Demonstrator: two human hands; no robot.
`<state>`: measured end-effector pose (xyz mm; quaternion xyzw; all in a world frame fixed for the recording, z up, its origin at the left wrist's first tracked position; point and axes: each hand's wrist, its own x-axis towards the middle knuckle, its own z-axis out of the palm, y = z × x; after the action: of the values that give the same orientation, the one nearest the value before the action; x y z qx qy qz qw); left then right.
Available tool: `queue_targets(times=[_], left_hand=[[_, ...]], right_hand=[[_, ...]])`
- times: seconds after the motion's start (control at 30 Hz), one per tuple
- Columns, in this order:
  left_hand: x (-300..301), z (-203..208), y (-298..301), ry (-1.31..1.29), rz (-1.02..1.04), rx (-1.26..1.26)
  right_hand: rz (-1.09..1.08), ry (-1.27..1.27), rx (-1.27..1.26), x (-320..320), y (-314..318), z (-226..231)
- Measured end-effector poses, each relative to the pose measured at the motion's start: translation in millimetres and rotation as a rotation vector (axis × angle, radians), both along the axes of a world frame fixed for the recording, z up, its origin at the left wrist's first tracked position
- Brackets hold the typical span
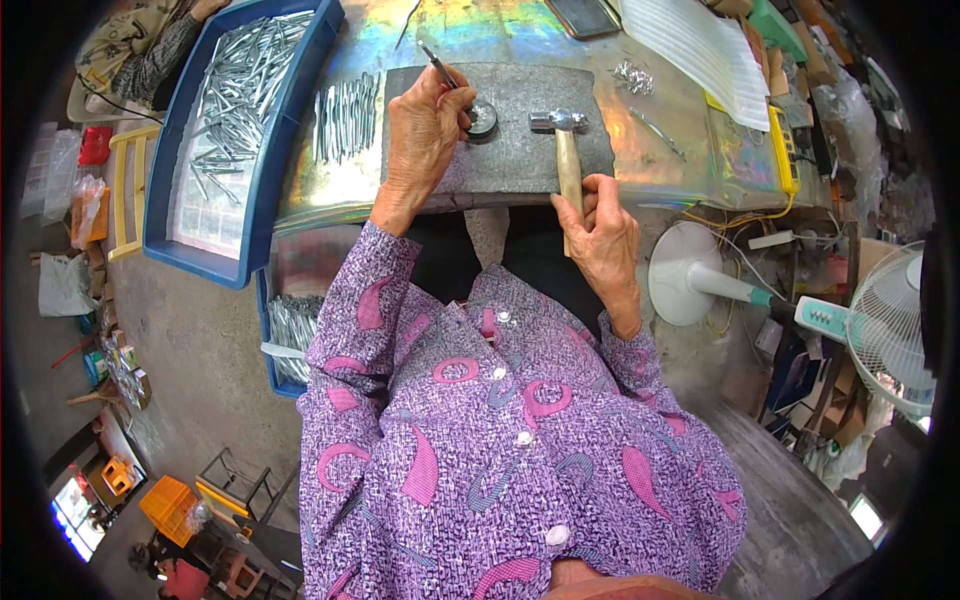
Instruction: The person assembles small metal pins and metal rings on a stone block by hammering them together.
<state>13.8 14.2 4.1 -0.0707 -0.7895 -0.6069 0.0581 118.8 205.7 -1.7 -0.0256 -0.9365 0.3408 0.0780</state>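
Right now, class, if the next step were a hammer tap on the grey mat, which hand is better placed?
Probably the right hand: it holds the hammer by its handle, the head on or just above the grey mat. The left hand is occupied with a thin, dark tool.

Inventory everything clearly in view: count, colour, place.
Table: one, shiny, top
Mat: one, grey, centre
Ball-peen hammer: one, silver and wood, mat's right
Round block: one, metallic, beside left hand
Slim tool: one, dark, in left hand
Trays: two, blue, left
Slim metal pieces: many, silver, in trays, left of mat
Small bits: pile, silver, right of mat
Foam sheet: one, white, upper right
Power strip: one, yellow, right
Fan: one, white, right
Shirt: one, purple, below
Left hand: one, bare, above mat
Right hand: one, bare, on hammer handle
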Motion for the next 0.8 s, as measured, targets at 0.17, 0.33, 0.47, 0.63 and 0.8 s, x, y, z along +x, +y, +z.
queue_targets(times=[0.17, 0.33, 0.47, 0.63, 0.8], left_hand=[[-1, 2, 2, -0.011, -0.012, -0.103], [-2, -5, -1, 0.145, -0.042, -0.115], [-3, -9, -2, 0.245, -0.067, -0.134], [-1, -11, -1, 0.320, -0.064, -0.221], [-1, -11, 0, 0.375, -0.058, -0.257]], right_hand=[[-0.021, -0.071, -0.288, 0, -4, -12], [-0.051, -0.218, -0.860, -3, 0, 3], [-0.034, -0.455, -1.298, -6, 12, 9], [0.120, -0.391, -0.927, -12, 4, 46], [0.289, 0.066, -0.460, -30, -6, 90]])
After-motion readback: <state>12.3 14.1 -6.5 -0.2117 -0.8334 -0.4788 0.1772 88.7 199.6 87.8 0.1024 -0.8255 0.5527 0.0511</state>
